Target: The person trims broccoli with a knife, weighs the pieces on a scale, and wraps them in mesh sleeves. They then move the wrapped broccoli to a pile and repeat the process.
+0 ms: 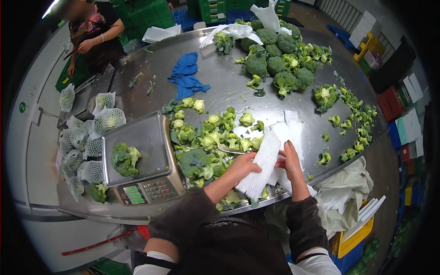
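Observation:
A white foam net sleeve slants over the front edge of the steel table, flattened and narrow. My left hand is closed around its left side, thumb on top. Beside its right side is my right hand, fingers stretched out and thumb pointing toward the sleeve. More white foam sleeves lie flat behind that hand. A knife rests on cut broccoli pieces, just beyond my left hand. Close to its left sits a larger broccoli head.
A digital scale bears one broccoli head. Netted heads crowd the left. A broccoli pile stands at the back, near a blue cloth. Florets line the right edge. Another person stands far left.

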### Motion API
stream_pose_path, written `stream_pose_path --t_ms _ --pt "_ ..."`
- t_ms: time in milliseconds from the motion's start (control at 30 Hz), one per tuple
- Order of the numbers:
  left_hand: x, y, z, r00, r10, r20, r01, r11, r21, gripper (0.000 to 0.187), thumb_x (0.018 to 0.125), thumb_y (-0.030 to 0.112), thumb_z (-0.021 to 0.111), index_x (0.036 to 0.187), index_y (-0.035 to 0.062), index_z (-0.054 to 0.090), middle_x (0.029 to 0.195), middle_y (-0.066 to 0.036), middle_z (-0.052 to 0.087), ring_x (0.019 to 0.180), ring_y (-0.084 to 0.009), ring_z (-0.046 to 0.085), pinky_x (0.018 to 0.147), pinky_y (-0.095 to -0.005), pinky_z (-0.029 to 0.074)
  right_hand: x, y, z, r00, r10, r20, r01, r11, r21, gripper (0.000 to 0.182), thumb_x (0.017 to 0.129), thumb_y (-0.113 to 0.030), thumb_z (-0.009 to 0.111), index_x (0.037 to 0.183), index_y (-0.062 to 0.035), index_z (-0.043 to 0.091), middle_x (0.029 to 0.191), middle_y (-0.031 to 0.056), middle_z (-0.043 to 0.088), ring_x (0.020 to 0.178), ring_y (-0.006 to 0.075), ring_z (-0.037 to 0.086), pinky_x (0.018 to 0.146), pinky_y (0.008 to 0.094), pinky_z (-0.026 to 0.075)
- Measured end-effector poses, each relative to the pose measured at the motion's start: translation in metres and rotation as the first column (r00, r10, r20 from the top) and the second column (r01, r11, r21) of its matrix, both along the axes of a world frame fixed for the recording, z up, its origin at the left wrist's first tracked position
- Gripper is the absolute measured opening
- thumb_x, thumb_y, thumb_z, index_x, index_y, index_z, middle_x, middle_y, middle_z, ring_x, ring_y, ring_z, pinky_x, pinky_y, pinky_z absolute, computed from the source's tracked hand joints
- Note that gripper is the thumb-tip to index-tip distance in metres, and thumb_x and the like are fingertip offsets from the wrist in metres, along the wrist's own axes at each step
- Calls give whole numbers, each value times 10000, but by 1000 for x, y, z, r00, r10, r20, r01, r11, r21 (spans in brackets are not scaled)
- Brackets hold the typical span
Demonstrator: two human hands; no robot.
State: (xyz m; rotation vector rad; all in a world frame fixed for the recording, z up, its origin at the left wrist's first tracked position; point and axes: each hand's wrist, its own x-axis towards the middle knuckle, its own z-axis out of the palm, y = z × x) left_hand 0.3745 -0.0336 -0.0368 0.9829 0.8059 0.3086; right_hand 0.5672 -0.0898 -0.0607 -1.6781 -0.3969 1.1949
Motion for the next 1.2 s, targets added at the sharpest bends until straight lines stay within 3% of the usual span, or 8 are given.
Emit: stream_pose_path --t_ms 133,267,300,400,567,1067,1167,1200 --pt "-39 -9 21 992 32 121 -40 997 61 510 668 -57 578 1176 -34 531 980 -88 637 855 -144 608 750 -264 475 -10 -9 29 944 110 312 -152 982 113 599 907 -319 508 1387 -45 278 1087 183 582 520 140 581 426 234 452" --pt "-65 -13 20 993 -37 110 31 998 57 503 664 -64 570 1165 -23 551 962 -62 638 843 -121 595 750 -252 468 -28 4 41 900 8 435 -198 899 392 624 829 -260 627 1354 -51 360 1169 144 540 865 160 587 719 280 472" --pt "-69 -15 22 993 -42 115 39 999 32 502 664 -59 569 1164 -18 557 957 -53 638 836 -112 588 750 -250 466 -31 7 47 925 136 356 -264 902 342 660 793 -268 667 1345 -56 375 1221 145 504 999 172 533 828 310 432" --pt "-78 -19 14 985 -50 167 47 999 24 509 665 -54 565 1173 -15 551 962 -53 635 838 -113 589 756 -249 463 -50 16 60 889 402 220 -447 865 229 508 741 -197 727 1169 6 541 972 58 610 838 111 555 760 256 448" --pt "-105 -23 15 979 29 202 -17 998 -58 479 673 -43 559 1151 -15 555 989 -52 632 861 -120 594 778 -249 460 -77 20 48 929 248 275 -321 909 265 313 743 -95 712 1008 37 611 887 40 629 783 91 569 712 217 452" --pt "-130 -23 14 960 22 278 -11 999 -41 334 911 175 542 1180 -22 534 1029 -35 616 901 -73 570 780 -236 452 -119 26 45 905 2 426 -200 885 420 246 850 -74 588 1077 9 634 917 32 629 770 59 519 687 187 399" --pt "-129 -18 20 956 105 275 -77 991 -112 405 972 283 408 1218 -27 495 1079 -71 597 932 -118 580 831 -281 450 -115 27 44 941 -24 338 -106 927 360 250 875 -94 570 1088 25 626 956 55 631 776 58 534 691 194 418" --pt "-128 -17 30 929 203 309 -91 936 -341 453 980 325 362 1232 -33 479 1082 -81 595 944 -133 580 837 -287 449 -113 29 35 982 -85 171 5 907 421 259 887 -112 565 1097 31 616 947 58 635 767 67 550 685 204 438"
